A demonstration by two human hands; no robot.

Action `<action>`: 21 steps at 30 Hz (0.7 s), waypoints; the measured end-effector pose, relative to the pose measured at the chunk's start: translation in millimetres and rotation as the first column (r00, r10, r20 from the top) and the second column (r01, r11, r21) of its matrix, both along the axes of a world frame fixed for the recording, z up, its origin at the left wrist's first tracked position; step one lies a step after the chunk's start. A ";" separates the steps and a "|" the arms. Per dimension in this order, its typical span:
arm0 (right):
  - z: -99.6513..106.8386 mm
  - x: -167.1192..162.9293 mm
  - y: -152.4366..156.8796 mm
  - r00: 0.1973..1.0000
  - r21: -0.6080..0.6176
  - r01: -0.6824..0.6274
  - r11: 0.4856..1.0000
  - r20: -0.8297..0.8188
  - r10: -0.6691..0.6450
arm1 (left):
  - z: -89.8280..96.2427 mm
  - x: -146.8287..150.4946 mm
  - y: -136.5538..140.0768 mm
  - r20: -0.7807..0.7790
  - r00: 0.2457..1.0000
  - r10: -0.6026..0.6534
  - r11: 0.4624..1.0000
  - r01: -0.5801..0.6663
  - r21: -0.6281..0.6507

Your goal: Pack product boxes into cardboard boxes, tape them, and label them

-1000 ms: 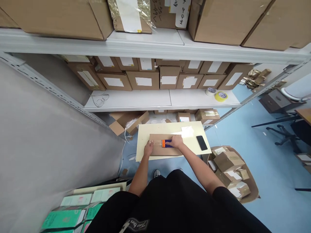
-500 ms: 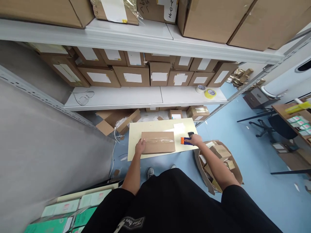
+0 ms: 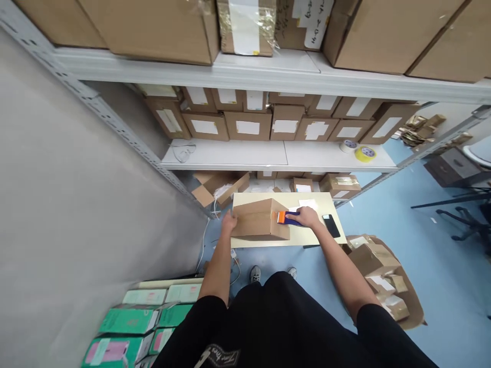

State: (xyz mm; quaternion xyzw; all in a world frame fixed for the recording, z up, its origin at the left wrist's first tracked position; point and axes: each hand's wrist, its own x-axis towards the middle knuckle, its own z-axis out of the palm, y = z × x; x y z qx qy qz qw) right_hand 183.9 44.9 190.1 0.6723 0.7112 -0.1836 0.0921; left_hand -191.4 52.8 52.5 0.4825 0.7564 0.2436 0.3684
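Note:
On the cream table stands a closed cardboard box (image 3: 251, 221) with a strip of tape along its top; its right end face shows. My left hand (image 3: 229, 223) grips the box's left end, its fingers mostly hidden behind the edge. Wrapped in my right hand (image 3: 307, 217) is a flat scraper (image 3: 282, 217) with an orange head and dark blue handle. Its head is at the right end of the box, and it looks to be touching the cardboard. A black phone (image 3: 330, 225) lies right of my right hand, and white paper (image 3: 308, 203) lies behind it.
Shelves (image 3: 230, 153) with labelled boxes rise behind the table (image 3: 264, 244). Tape rolls (image 3: 364, 154) sit on the middle shelf. A large open carton (image 3: 416, 306) of boxes stands on the floor at right, green boxes (image 3: 128, 321) at lower left. An opened carton (image 3: 218, 185) is behind the table.
The scraper has moved left from beside the phone to the box's right end. The box has been turned, so its end face shows. The camera view has shifted left.

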 end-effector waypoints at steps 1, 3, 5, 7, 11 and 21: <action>5.4 -16.8 1.9 1.000 0.019 -0.003 1.000 0.002 0.002 | 6.0 0.3 2.5 0.015 1.000 -0.014 1.000 0.014 0.020; 15.3 -52.4 4.8 1.000 0.041 -0.019 0.999 0.003 0.019 | 17.9 4.7 6.5 0.055 0.997 -0.061 0.996 0.058 0.062; 22.4 -88.5 7.0 0.999 0.034 -0.045 0.998 0.005 0.045 | 29.2 9.6 8.1 0.110 0.985 -0.133 0.988 0.123 0.093; 26.2 -120.9 8.3 0.998 0.005 -0.066 0.998 -0.005 0.066 | 39.8 9.7 7.0 0.098 0.984 -0.147 0.987 0.140 0.075; 29.3 -160.4 7.0 0.995 -0.013 -0.089 0.996 -0.038 0.089 | 55.2 -3.8 -0.8 -0.005 0.989 -0.145 0.989 0.145 0.031; 56.1 -97.0 -16.4 1.000 0.017 -0.017 1.000 0.023 0.017 | 42.6 69.4 -13.8 0.051 0.965 -0.258 0.963 0.253 0.089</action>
